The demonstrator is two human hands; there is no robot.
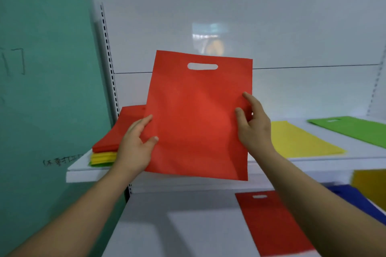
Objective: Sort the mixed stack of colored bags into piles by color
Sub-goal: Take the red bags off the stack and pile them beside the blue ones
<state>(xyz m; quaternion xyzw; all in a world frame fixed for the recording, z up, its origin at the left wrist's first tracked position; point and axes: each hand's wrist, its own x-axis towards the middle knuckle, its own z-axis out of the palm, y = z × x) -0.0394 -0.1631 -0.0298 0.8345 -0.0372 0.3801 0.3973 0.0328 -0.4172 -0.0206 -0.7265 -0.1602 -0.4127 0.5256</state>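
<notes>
In front of the white shelving, the upper shelf is carrying the mixed stack at its left end, with the lower shelf sitting beneath. The held red bag is hanging upright in the air, long axis vertical, handle cutout up. A lone red bag is lying flat on the lower shelf, down and right of the hands, likely nearer the right one. Left hand and right hand are pinching the held bag's opposite side edges, well apart.
</notes>
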